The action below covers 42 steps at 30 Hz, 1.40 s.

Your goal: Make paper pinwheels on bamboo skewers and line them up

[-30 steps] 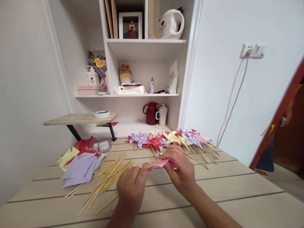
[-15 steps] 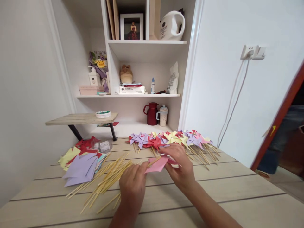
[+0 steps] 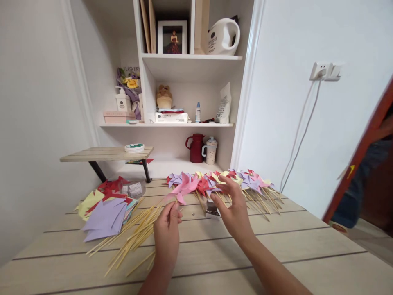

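A pink paper pinwheel (image 3: 184, 187) stands up from my left hand (image 3: 168, 221), whose fingers pinch its stick just below the blades. Off to the right, my right hand (image 3: 232, 207) is open with fingers apart, holding nothing. Under its fingertips sits a small silvery box (image 3: 212, 209) on the tabletop; its contents cannot be made out. Behind both hands lies a row of pinwheels (image 3: 254, 181) in purple, red, yellow and pink, their sticks pointing toward me. Loose wooden sticks (image 3: 138, 231) are spread to the left of my left hand.
Purple paper pieces (image 3: 104, 219) lie at the left with red and yellow ones, near a clear container (image 3: 135, 189). A small raised stand (image 3: 98, 154) is behind them. White shelves (image 3: 190, 61) rise at the back. A person's leg (image 3: 353, 200) shows at the right doorway.
My right hand has let go of the pink pinwheel and opened. The pinwheel has moved left and upright in my left hand, its blades now spread. The small box has come into view.
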Tool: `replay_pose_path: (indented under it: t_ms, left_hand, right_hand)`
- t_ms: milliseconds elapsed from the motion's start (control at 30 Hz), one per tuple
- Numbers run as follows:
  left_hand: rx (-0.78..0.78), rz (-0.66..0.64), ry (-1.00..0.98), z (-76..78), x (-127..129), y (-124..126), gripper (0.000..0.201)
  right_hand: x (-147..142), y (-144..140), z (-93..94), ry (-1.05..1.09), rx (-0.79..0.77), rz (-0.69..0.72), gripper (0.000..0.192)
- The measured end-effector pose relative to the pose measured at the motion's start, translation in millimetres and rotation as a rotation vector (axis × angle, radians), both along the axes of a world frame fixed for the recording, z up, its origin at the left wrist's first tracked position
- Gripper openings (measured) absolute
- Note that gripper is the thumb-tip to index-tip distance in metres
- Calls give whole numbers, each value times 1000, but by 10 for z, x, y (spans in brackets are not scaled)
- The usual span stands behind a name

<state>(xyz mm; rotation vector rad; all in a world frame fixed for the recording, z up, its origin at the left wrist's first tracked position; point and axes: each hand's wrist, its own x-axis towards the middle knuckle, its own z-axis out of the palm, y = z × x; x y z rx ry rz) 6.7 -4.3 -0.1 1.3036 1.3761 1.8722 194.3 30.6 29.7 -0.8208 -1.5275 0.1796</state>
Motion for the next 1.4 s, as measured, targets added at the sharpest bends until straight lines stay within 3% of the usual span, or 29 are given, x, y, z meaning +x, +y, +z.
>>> replay_pose_path:
  t_ms: [133,267,400,600,800,1000,1200,1400]
  left_hand:
    - [-39,-160,-316,6,27,58,42]
    - [-43,-310,-515,5,72,63,43]
    - [-62,-417,-602,19,86,47,37]
    - [-59,-479,-701,30,85,38,34]
    - [-130,-447,-814,7,82,47,39]
    - [-164,-386,-909,-11,81,65,26]
    - [-177,-372,-909,-45,85,83,19]
    - [-204,-405,-889,-38,80,63,21]
  right_hand:
    - [-114,8,-96,193,-290,240,43]
    - [-290,-76,-177,221,-419,463,29]
    - [-426,-175,-218,122,-543,546,28]
    - [-478,-227,-219,107,-738,663,36]
    - [-542,-238,-235,143,-834,667,41]
    - [-631,-248,-328,197,-849,676,34]
    - [-652,-230,-375,203,-873,635,21]
    - [-663,-205,-411,240,-911,694,27]
